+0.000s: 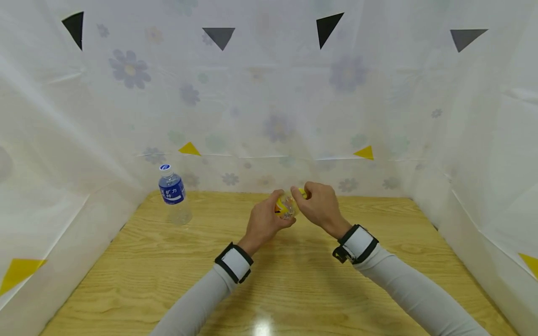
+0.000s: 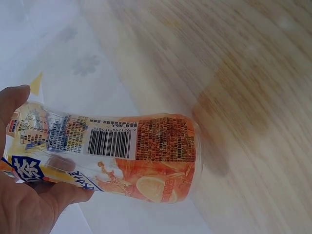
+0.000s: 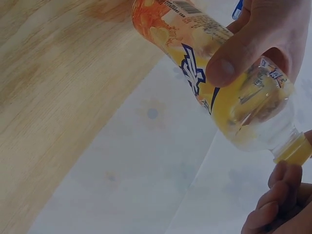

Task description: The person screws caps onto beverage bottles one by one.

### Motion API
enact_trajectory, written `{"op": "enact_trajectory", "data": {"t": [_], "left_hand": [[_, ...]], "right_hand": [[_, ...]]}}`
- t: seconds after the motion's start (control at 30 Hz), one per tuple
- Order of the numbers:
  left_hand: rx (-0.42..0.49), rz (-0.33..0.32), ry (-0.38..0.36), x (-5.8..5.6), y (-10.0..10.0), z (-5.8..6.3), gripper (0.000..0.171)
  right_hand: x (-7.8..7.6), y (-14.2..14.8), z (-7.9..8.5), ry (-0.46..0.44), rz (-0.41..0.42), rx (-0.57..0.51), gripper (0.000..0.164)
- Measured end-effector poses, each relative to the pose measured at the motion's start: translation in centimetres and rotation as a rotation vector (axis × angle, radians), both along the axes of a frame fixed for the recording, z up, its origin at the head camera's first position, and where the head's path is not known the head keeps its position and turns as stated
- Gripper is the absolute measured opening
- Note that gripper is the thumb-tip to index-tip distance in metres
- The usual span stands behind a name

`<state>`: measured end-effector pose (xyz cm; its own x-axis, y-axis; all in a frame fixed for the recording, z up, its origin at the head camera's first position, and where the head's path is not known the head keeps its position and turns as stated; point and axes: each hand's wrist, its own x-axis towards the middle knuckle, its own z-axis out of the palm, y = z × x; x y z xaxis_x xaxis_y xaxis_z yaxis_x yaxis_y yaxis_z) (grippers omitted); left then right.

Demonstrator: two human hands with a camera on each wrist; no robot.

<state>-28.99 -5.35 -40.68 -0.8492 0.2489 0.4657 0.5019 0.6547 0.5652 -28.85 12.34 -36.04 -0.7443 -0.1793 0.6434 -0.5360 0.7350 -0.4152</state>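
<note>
A clear plastic drink bottle (image 1: 289,205) with an orange and yellow label is held above the table, tilted, in front of the body. My left hand (image 1: 265,218) grips it round the middle, thumb on one side and fingers on the other. At the neck, my right hand (image 1: 321,205) pinches the yellow cap (image 3: 295,148) between thumb and fingers. The cap sits on the bottle's mouth in the right wrist view. In the left wrist view the label's barcode (image 2: 109,143) and the bottle's base face the tabletop; no liquid shows inside.
A second clear bottle (image 1: 172,191) with a blue label and white cap stands upright at the table's far left. The wooden table (image 1: 159,280) is enclosed by pale flowered sheeting (image 1: 273,93) at the back and both sides, bearing black and yellow triangles.
</note>
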Motion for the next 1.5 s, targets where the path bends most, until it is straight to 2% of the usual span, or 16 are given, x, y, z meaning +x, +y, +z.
{"op": "enact_trajectory", "data": {"t": [0.2,0.4,0.6,0.83,1.07,1.5], "left_hand": [[0.001,-0.001,0.003,0.0,-0.1,0.0,0.074],[-0.002,0.002,0.002,-0.1,-0.2,-0.2,0.074],[-0.008,0.005,0.000,-0.1,-0.2,-0.1,0.075],[-0.010,0.002,-0.002,-0.2,-0.2,-0.1,0.077],[-0.014,0.000,-0.010,-0.2,-0.2,0.1,0.078],[0.000,-0.016,-0.017,-0.2,-0.1,0.0,0.078]], "right_hand": [[0.0,0.5,0.3,-0.057,0.031,0.030,0.050],[0.8,0.6,1.0,-0.136,0.020,0.061,0.037],[1.7,0.3,1.6,-0.190,0.074,0.104,0.052],[2.0,0.3,1.9,-0.180,0.076,0.142,0.041],[1.8,0.3,1.6,-0.145,0.099,0.124,0.025],[1.6,0.2,1.4,-0.089,0.083,0.128,0.015]]}}
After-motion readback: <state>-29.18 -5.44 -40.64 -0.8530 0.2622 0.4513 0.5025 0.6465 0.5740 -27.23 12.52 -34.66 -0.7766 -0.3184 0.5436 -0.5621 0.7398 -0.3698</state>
